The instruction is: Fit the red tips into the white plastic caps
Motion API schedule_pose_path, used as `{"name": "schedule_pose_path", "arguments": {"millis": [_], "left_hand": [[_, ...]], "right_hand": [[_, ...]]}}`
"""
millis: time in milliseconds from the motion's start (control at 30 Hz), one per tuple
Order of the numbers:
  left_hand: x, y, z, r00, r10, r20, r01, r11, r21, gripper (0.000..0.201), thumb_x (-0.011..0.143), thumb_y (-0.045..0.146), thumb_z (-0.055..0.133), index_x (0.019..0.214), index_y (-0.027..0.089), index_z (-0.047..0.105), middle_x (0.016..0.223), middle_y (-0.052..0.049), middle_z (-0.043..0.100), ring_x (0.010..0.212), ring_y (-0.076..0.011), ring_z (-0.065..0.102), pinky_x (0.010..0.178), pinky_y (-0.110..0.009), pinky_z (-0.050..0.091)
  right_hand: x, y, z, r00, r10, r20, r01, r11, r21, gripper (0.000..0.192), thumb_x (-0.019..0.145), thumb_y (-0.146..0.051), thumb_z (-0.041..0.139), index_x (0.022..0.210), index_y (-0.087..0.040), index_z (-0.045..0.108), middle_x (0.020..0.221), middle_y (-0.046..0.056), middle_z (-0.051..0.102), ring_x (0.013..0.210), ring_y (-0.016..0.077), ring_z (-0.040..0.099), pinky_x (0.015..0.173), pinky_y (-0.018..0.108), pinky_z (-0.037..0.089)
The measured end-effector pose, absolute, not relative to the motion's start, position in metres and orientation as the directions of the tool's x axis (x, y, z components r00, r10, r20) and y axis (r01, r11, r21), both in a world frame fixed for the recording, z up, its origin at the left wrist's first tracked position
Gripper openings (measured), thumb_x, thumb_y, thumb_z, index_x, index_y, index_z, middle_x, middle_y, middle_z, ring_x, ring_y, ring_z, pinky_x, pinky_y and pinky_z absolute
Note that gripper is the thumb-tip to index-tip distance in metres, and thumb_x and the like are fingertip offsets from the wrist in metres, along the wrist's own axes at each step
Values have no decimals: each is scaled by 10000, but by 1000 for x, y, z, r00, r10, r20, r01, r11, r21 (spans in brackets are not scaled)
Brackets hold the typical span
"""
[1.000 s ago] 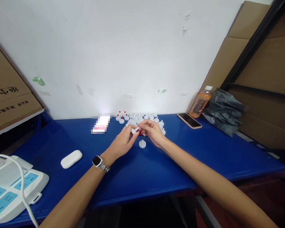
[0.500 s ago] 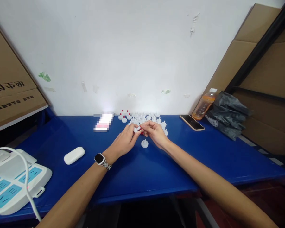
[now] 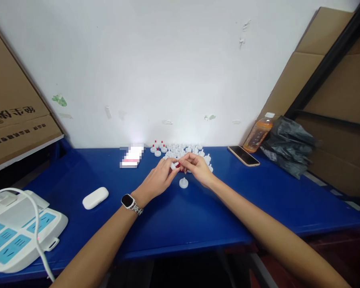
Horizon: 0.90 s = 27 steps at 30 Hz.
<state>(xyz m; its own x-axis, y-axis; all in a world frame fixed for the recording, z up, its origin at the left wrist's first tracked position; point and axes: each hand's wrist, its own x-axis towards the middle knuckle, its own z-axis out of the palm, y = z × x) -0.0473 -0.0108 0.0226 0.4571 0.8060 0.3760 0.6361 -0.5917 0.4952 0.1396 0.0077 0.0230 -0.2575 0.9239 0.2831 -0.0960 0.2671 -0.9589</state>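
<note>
left hand (image 3: 159,179), right hand (image 3: 198,168), white cap (image 3: 174,164)

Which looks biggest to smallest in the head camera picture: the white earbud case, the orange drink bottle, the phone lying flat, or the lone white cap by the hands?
1. orange drink bottle and phone: too alike to rank.
2. white earbud case, though nearer the camera.
3. lone white cap.

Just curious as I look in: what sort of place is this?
Probably a small workshop or packing room. A blue table carries a cluster of little white plastic caps, cardboard boxes lean on the wall, and both hands join a small white and red part.
</note>
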Motion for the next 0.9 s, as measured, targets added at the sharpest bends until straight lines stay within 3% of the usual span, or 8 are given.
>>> {"name": "schedule_pose_path", "arguments": {"millis": [267, 433, 600, 900], "left_hand": [[-50, -9, 18, 433, 833, 346, 665, -554, 501, 390, 989, 496, 380, 1257, 234, 488, 1032, -71, 589, 936, -228, 582, 759, -350, 464], [-59, -2, 17, 353, 891, 285, 715, -453, 533, 378, 924, 556, 479, 1094, 222, 525, 860, -31, 630, 778, -212, 590, 609, -304, 397], [-68, 2, 16, 384, 910, 158, 732, -404, 548, 411, 913, 611, 448, 824, 227, 566, 723, -7, 648, 632, -181, 573, 548, -284, 326], [-67, 0, 20, 412, 907, 86, 766, -396, 507, 406, 928, 582, 423, 800, 228, 577, 721, 11, 666, 648, -169, 583, 549, -279, 310]], "right_hand": [[141, 15, 21, -256, 935, 247, -4, 254, -967, 352, 710, -488, 785, 792, -166, 667, 654, 1, 654, 544, 101, 525, 543, 248, 420], [141, 48, 35, -221, 909, 353, 110, 383, -917, 292, 744, -426, 751, 836, -157, 683, 708, 27, 694, 602, 125, 585, 562, 250, 433], [121, 83, 61, -318, 854, 411, 445, 518, -731, 117, 797, -238, 660, 829, -134, 705, 757, 54, 721, 678, 140, 626, 634, 251, 465], [77, 135, 54, -440, 853, 279, 754, 520, -400, 108, 745, -139, 630, 800, -162, 719, 806, 40, 734, 745, 147, 652, 658, 210, 448]]}}
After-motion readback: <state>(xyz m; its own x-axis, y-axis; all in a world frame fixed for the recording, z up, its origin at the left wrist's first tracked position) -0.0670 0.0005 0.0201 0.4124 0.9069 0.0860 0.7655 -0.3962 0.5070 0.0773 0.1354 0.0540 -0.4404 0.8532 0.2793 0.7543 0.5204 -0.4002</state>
